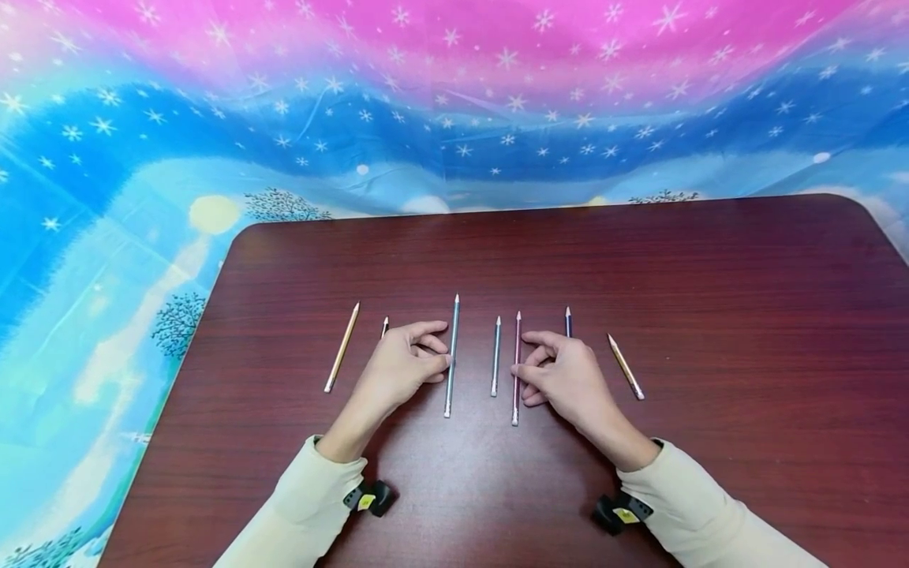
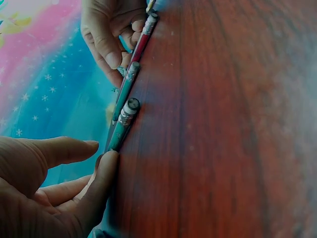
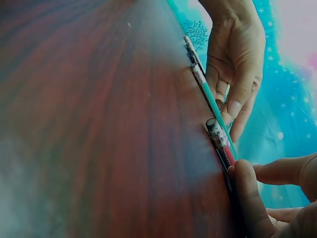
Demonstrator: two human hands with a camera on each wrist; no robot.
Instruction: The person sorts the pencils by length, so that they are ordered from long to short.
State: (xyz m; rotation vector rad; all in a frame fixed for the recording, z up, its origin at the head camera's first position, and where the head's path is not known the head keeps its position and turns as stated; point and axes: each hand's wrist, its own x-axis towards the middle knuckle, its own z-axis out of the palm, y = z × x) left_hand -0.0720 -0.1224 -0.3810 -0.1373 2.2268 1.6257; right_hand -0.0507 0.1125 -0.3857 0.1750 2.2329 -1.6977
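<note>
Across the dark red wooden table (image 1: 454, 489) I see a row of pencils, points away from the person. The left hand (image 1: 403, 361) has its thumb tip against the long teal pencil (image 1: 454, 331), forefinger a little apart from the thumb; the right hand (image 1: 566, 375) lays its thumb on the red pencil (image 1: 518, 347), forefinger likewise apart. Whether either pencil is actually pinched I can't tell. Between the hands lies a shorter teal pencil (image 1: 495, 356), near the red one. A yellow pencil (image 1: 342, 347) rests well out past the left hand.
</note>
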